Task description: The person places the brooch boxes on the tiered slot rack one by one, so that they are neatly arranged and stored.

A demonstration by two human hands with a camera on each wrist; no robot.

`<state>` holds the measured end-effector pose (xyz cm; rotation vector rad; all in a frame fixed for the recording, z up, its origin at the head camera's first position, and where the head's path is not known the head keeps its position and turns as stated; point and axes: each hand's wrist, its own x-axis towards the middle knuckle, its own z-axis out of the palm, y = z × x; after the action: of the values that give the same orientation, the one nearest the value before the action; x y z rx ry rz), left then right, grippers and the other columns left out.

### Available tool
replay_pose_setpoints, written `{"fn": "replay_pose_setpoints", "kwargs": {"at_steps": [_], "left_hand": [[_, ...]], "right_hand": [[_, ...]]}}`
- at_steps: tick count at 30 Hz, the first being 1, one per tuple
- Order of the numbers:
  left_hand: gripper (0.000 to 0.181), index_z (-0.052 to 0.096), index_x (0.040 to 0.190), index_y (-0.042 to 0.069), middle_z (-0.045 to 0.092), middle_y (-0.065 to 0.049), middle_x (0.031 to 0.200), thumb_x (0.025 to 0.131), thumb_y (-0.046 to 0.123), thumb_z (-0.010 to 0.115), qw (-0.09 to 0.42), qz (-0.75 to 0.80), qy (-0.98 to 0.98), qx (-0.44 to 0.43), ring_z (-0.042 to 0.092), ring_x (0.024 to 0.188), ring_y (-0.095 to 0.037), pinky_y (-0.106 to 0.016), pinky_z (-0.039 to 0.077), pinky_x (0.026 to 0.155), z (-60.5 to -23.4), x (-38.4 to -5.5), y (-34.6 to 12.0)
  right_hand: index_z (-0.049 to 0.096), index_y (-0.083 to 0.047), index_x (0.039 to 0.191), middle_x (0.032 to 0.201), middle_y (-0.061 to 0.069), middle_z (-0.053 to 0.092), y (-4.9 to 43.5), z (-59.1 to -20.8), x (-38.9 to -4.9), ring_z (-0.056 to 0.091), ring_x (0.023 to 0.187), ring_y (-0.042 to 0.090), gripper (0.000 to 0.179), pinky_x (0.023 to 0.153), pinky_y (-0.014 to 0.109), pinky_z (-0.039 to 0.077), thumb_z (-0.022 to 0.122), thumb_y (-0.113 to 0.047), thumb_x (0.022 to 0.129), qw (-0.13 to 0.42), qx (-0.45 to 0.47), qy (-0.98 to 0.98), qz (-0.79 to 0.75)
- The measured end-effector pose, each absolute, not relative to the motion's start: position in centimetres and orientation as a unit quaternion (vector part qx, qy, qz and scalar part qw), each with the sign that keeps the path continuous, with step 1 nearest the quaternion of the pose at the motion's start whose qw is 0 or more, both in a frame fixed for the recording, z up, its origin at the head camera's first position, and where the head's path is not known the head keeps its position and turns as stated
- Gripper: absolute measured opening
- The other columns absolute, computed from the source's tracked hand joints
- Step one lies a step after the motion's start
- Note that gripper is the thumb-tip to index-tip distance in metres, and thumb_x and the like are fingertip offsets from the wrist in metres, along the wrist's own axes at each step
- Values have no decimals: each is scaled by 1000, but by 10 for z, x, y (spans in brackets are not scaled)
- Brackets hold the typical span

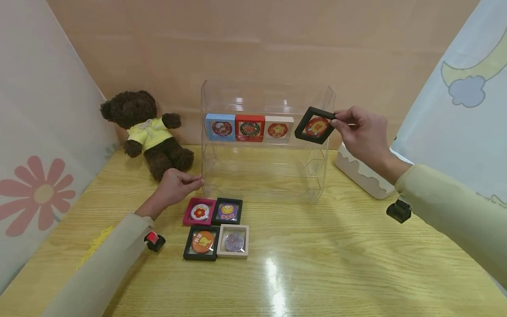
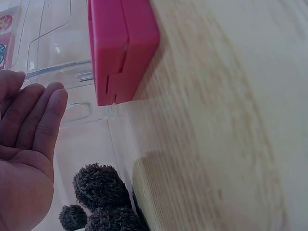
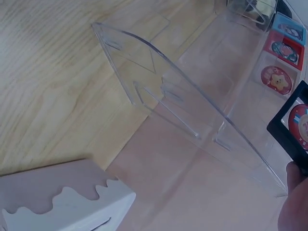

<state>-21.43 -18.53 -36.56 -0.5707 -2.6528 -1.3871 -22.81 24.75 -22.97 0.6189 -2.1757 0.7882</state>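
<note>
Evidently, the black badge frame [image 1: 315,126] was held up at right of centre in the upper half of the head view, in front of the right end of the clear rack [image 1: 261,169]. The right hand [image 1: 365,131] pinched its right corner between thumb and fingers, so the frame extended leftward from the fingertips. Being square, it had no clear long axis, and it was tilted out of line with the row. To its left, with a gap between, the upper tier held 3 frames side by side: blue [image 1: 220,127], red [image 1: 250,128] and white [image 1: 279,129]. The right hand was much the nearer to that gap; the left hand [image 1: 174,188] was lower left, its thumb and forefinger seeming to pinch the rack's side edge.

Just below it, 4 more frames lay in 2 rows on the wooden table [image 1: 336,264]: magenta [image 1: 200,211] and purple-badged black [image 1: 227,211], then orange-badged black [image 1: 202,242] and beige [image 1: 233,241]. A brown teddy bear [image 1: 148,134] leaned at upper left; a scallop-edged box [image 1: 362,174] stood behind the right wrist.
</note>
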Motion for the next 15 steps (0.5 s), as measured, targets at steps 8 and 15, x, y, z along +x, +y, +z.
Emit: {"fn": "replay_pose_setpoints", "kwargs": {"at_steps": [8,15], "left_hand": [[22,72,101,-5,68,-18,96,90,14,68,56,-447,-873,-187,67,89,-30,-44,54,73,-366,-214,-186],[21,72,102,-4,69,-18,94,89,13,68,52,-451,-872,-186,67,87,-28,-43,55,73,-366,-214,-186]], "right_hand": [[63,10,85,96,16,70,246,-222,-235,51,78,-21,8,69,7,46,68,3,84,384,225,-844,298],[64,8,85,95,14,70,243,-218,-239,52,79,-20,10,70,5,44,68,-1,86,393,212,-849,284]]}}
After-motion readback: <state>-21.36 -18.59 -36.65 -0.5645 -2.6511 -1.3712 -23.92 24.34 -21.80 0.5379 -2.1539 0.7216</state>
